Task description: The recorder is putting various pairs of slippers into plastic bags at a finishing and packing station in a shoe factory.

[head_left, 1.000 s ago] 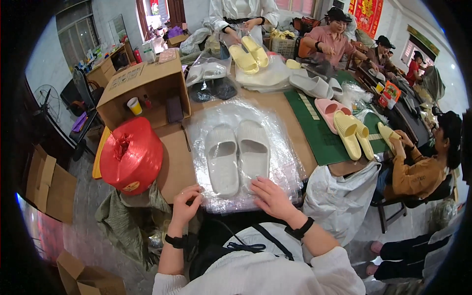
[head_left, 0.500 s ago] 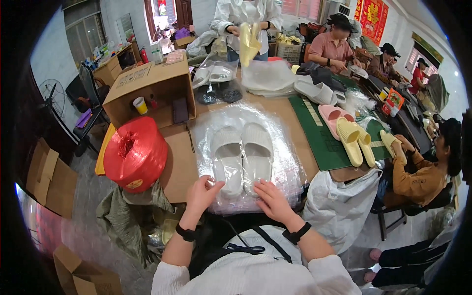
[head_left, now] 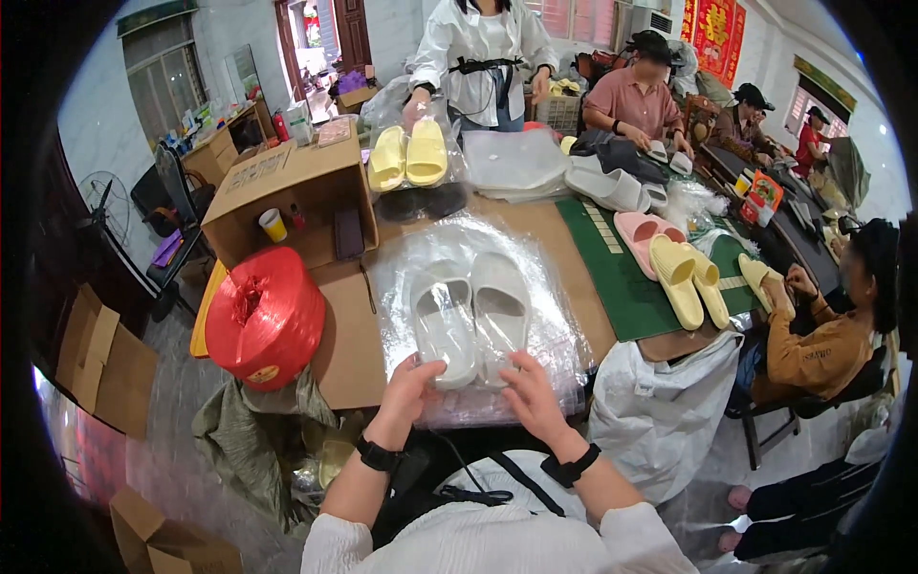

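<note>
Lying in clear film [head_left: 550, 287] on brown tabletop [head_left: 349, 330]: grey slippers [head_left: 497, 335]; L hand [head_left: 409, 390] & R hand [head_left: 535, 397] part-curled at near end, can't tell if gripping; red roll [head_left: 266, 330] L, green mat [head_left: 598, 273] R, co-workers [head_left: 643, 100] beyond.

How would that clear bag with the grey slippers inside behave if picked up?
The clear bag would probably flop, its film looking thin and wrinkled. Its shiny surface may be slippery. The grey slippers inside look thick, so should hold shape.
</note>
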The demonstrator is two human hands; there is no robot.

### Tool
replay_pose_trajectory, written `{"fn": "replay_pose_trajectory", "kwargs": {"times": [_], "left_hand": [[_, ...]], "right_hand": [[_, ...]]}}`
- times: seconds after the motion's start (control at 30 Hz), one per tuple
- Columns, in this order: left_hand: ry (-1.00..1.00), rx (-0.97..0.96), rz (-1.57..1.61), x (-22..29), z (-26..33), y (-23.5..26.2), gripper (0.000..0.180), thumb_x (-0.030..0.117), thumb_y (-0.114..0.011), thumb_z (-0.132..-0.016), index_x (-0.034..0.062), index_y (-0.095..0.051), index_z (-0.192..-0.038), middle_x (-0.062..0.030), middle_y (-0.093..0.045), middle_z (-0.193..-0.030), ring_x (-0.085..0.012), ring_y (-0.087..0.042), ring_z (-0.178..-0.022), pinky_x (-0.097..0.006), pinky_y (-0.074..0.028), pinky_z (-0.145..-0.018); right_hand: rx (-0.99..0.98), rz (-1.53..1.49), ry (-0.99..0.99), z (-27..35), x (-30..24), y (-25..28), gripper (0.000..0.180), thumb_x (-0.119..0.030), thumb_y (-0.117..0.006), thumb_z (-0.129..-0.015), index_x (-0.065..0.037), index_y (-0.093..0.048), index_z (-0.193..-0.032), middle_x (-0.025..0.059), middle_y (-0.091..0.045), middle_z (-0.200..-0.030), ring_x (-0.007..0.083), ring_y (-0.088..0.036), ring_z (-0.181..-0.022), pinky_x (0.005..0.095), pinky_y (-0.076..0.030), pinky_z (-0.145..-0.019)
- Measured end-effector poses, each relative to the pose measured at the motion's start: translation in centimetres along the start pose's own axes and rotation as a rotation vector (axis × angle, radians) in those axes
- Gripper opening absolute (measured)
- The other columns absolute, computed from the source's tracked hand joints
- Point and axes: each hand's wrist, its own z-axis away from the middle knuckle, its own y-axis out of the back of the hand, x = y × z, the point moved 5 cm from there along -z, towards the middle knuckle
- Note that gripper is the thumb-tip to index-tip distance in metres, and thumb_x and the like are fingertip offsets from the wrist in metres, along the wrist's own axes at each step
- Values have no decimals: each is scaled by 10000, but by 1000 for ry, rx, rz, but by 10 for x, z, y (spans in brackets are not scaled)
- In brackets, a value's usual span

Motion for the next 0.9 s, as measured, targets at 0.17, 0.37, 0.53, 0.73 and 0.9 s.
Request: {"fn": "replay_pose_trajectory", "kwargs": {"times": [0.17, 0.37, 0.53, 0.73, 0.9], "left_hand": [[-18, -126, 257, -11, 8, -24, 482, 74, -659, -874, -18, -501, -1320, -129, -635, -1225, -245, -634, -1095, -390, -516, -945], [-88, -252, 358, 8, 37, -44, 537, 48, -626, -886, -16, -454, -1391, -127, -617, -1280, -239, -607, -1168, -371, -491, -991], [-191, -311, 310, 22, 53, -41, 574, 43, -638, -891, -12, -434, -1424, -117, -600, -1310, -210, -580, -1203, -375, -445, -1044], [-335, -179, -62, 9, 74, -28, 691, 125, -694, -913, -12, -335, -1487, -90, -522, -1375, -165, -495, -1239, -340, -383, -1082], [-334, -107, -180, 25, 127, 23, 791, 128, -725, -896, 3, -269, -1530, -89, -447, -1449, -174, -451, -1295, -342, -356, -1108]], "right_hand": [[320, 141, -148, -8, -12, 16, 581, -55, -743, -812, -25, -492, -1335, 228, -380, -1463, 400, -430, -1303, 441, -401, -1052], [646, -180, -264, -21, -50, 51, 782, -78, -780, -793, -1, -361, -1449, 198, -448, -1406, 257, -517, -1148, 312, -518, -801], [268, -708, -808, -14, -3, 43, 739, -70, -785, -814, 28, -385, -1428, 110, -613, -1194, 131, -598, -846, 257, -508, -720], [213, -497, -651, -5, -40, 0, 239, -20, -655, -881, 51, -611, -1104, 75, -673, -1017, 134, -630, -865, 286, -518, -749], [-96, -599, -502, 6, -65, -36, 371, -75, -791, -802, 22, -617, -1115, 49, -683, -966, 122, -619, -807, 283, -507, -693]]}}
